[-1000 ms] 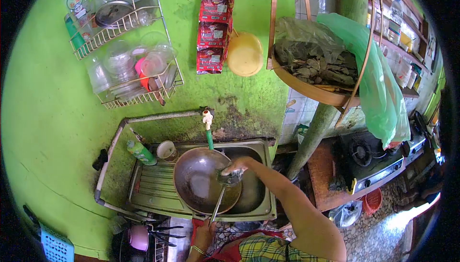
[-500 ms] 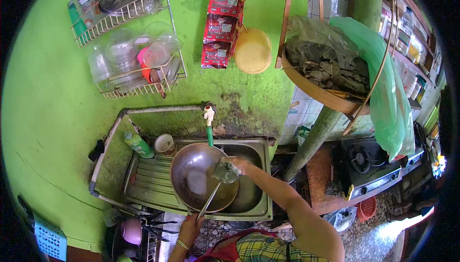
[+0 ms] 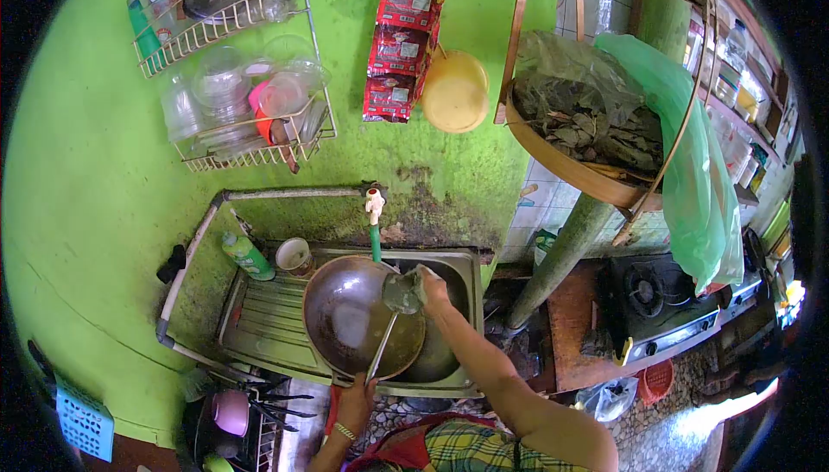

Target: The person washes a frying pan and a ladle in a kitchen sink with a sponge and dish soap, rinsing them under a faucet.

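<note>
My left hand (image 3: 352, 404) is closed round the thin handle of a metal spatula (image 3: 385, 342), whose broad head is raised over the wok. At that head, my right hand (image 3: 434, 289) presses a pale, wet-looking sponge (image 3: 420, 280), mostly hidden by the fingers. Beneath both lies a large metal wok (image 3: 332, 325), with a dull patch on its inner bottom. It rests across the drainboard and the basin of the steel sink (image 3: 469, 334). A tap (image 3: 374, 204) with a green hose end stands behind the wok.
On the drainboard stand a green bottle (image 3: 249, 258) and a small white tub (image 3: 294, 256). A pipe (image 3: 192, 250) runs round the sink's left side. Wall racks (image 3: 250, 148) hold plastic containers. A round tray (image 3: 570, 167) of dry leaves hangs right, above a gas stove (image 3: 661, 291).
My right hand has shifted slightly up along the spatula's head. The spatula stands a little more upright, and my left hand has moved slightly. The whole view has shifted slightly.
</note>
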### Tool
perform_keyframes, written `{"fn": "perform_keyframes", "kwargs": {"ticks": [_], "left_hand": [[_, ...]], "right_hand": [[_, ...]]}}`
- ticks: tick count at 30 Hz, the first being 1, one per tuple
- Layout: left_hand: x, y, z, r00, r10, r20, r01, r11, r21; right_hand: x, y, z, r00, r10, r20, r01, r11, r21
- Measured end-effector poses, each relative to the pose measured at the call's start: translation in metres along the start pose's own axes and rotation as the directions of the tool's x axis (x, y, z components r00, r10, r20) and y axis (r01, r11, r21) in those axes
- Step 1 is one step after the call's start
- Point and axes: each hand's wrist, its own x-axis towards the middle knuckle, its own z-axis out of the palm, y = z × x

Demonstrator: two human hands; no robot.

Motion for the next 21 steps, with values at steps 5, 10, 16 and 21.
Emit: {"fn": "perform_keyframes", "kwargs": {"ticks": [5,10,16,21], "left_hand": [[0.003,0.006,0.01,0.992,-0.117,0.043,0.115,0.992,0.046],[0.005,-0.007,0.023,0.986,-0.166,0.032,0.165,0.986,0.025],[0.003,-0.009,0.014,0.989,-0.145,0.03,0.142,0.987,0.073],[0.008,0.004,-0.004,0.989,-0.103,0.107,0.11,0.992,-0.063]], "right_hand": [[-0.044,-0.032,0.023,0.974,0.044,-0.221,-0.042,0.999,0.015],[0.005,0.019,0.007,0.996,0.088,-0.007,-0.081,0.946,0.313],[0.013,0.023,-0.019,0.925,0.095,0.367,-0.038,0.986,-0.16],[-0.023,-0.018,0.006,0.995,0.014,-0.095,-0.065,0.824,-0.563]]}}
